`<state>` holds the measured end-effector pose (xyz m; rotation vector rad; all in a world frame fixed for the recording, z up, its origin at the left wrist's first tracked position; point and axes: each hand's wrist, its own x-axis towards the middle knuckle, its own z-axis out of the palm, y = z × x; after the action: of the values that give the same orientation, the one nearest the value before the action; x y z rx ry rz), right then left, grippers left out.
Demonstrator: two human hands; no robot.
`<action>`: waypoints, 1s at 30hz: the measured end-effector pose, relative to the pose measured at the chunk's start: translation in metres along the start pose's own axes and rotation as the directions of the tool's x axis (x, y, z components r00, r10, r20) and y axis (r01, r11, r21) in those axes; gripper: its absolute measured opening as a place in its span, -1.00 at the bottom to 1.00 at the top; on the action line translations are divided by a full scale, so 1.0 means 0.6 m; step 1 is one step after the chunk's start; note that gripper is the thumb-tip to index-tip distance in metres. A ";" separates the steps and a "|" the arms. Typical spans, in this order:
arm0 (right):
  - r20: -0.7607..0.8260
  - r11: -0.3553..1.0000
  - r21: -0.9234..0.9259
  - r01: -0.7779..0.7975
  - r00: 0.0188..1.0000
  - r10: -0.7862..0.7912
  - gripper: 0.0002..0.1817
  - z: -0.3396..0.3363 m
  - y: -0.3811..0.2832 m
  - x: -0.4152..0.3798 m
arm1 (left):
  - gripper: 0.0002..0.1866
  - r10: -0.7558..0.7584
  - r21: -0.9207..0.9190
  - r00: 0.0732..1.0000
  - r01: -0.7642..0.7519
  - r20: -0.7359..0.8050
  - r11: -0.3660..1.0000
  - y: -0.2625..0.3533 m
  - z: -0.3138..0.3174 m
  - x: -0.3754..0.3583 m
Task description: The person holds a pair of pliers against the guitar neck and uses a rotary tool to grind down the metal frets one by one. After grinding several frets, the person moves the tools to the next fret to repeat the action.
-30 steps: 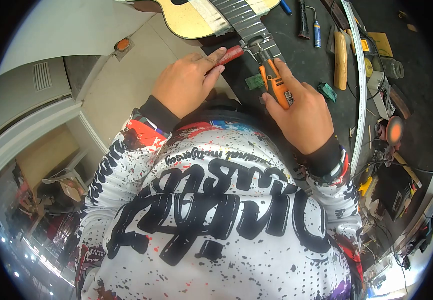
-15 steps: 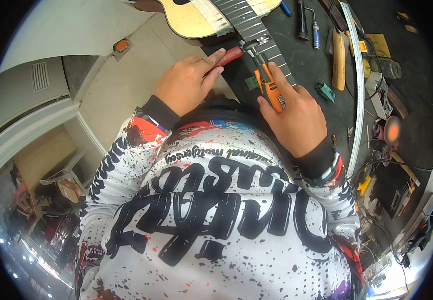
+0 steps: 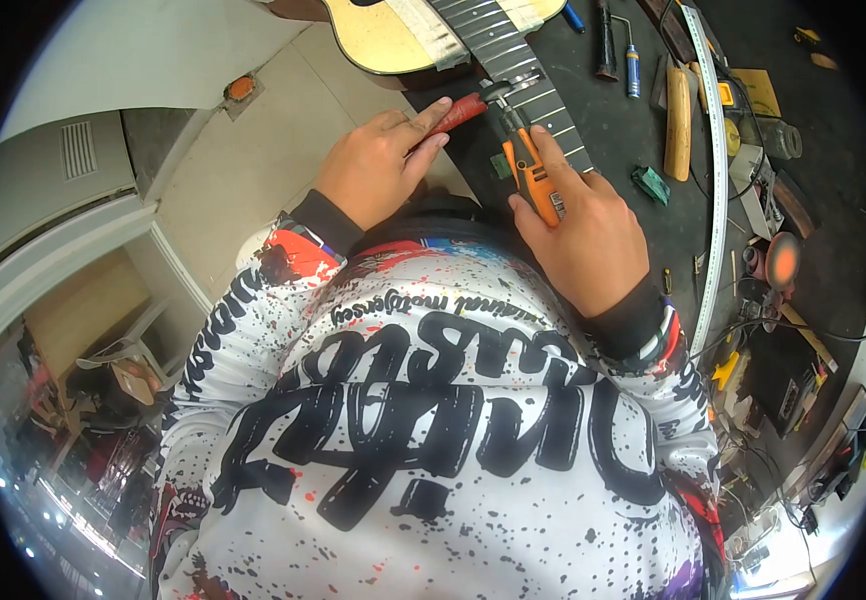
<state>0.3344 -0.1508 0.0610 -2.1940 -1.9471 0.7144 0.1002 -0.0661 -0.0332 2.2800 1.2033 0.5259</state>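
Observation:
My left hand (image 3: pixel 373 165) is closed round a red handle-like piece (image 3: pixel 459 112), with the forefinger stretched along it. Its far end reaches the near edge of the guitar fretboard (image 3: pixel 557 125). In my right hand (image 3: pixel 593 240) is an orange-and-black hand tool (image 3: pixel 535 180), gripped with the forefinger along its body. The tool's dark round head lies over the fretboard, close to the tip of the red piece. Shiny metal shows on the fretboard right beside the head. A pale guitar body (image 3: pixel 383 40) with masking tape (image 3: pixel 423 30) lies beyond both hands.
A blue-handled tool (image 3: pixel 633 72), a wooden block (image 3: pixel 677 125) and a green crumpled piece (image 3: pixel 650 184) lie right of the neck. A long metal ruler (image 3: pixel 720 170) crosses the black bench. Cables and several tools crowd the far right. Tiled floor (image 3: pixel 233 160) shows at left.
My right hand and the orange tool have shifted slightly left, with the tool's head a little nearer the red piece. My left hand stays almost where it was.

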 end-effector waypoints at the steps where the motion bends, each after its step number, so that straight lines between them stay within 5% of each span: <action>1: 0.004 1.000 -0.001 -0.004 1.000 0.004 -0.20 0.000 0.000 0.000 | -0.54 0.001 0.001 1.000 -0.001 -0.004 1.000 -0.001 0.002 0.000; 30: 0.002 0.999 0.023 -0.025 1.000 0.025 -0.22 -0.011 -0.013 -0.003 | -0.53 0.024 -0.026 0.999 -0.025 -0.048 0.999 -0.017 0.011 -0.007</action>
<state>0.3303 -0.1496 0.0704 -2.2090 -1.9056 0.7394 0.0952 -0.0667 -0.0450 2.2743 1.1855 0.6050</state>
